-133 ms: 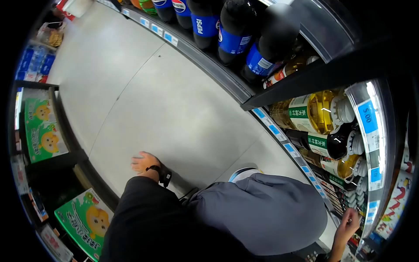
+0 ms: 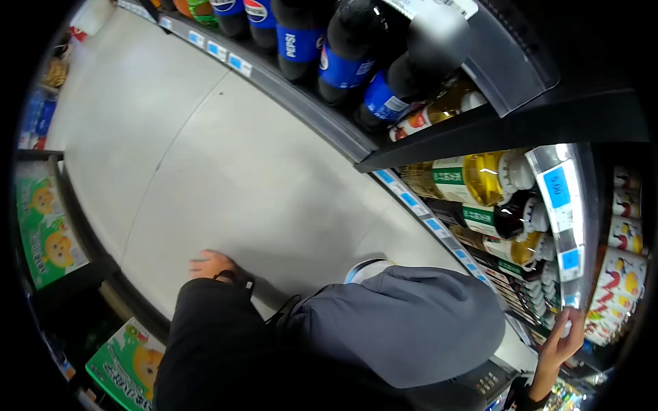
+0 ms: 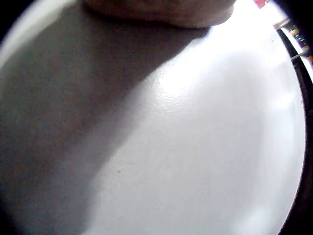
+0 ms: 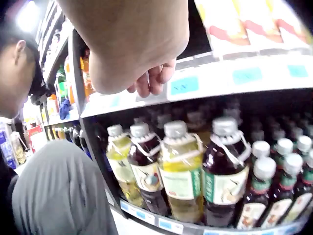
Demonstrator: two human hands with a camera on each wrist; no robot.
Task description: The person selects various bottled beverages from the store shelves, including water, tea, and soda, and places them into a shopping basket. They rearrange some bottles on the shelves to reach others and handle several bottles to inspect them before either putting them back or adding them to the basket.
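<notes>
In the head view my left hand [image 2: 214, 266] is low over the pale floor [image 2: 226, 178], its fingers loosely extended and empty. The left wrist view shows only a strip of that hand [image 3: 161, 12] at the top, with a broad shadow across the floor. My right hand [image 2: 563, 337] is at the lower end of a shelf's price strip [image 2: 558, 198], fingers loosely bent. From the right wrist, the fingertips [image 4: 155, 81] hang in front of the price rail [image 4: 234, 78], above bottled drinks [image 4: 181, 171] with pale caps. No item shows in the right hand.
Large Pepsi bottles [image 2: 343, 65] line the shelf at the top. Tea bottles [image 2: 473, 178] stand on the right shelf beside patterned cartons [image 2: 620, 288]. Green boxes [image 2: 130, 363] occupy the left shelving. A bent knee in grey trousers [image 2: 411, 322] fills the lower middle.
My right hand has risen from beside the bottles to the end of the price strip. The head view has shifted, so the shelves and left hand sit slightly further left.
</notes>
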